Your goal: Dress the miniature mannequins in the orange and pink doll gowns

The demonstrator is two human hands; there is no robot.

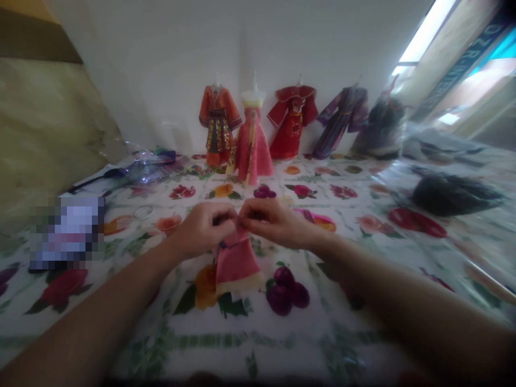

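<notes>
A small pink cloth garment with a pale yellow hem hangs down from my two hands, over the fruit-patterned tablecloth. My left hand pinches its upper part from the left, fingers curled. From the right, my right hand pinches the top of the same cloth, its fingertips touching those of my left hand. The fingers hide the garment's upper edge. Behind my hands stands a small dress form in a pink dress with a yellow top.
Small forms wear an orange robe, a red robe and a purple robe along the wall. A blurred, pixelated object lies left; a dark bundle lies right, near clear plastic.
</notes>
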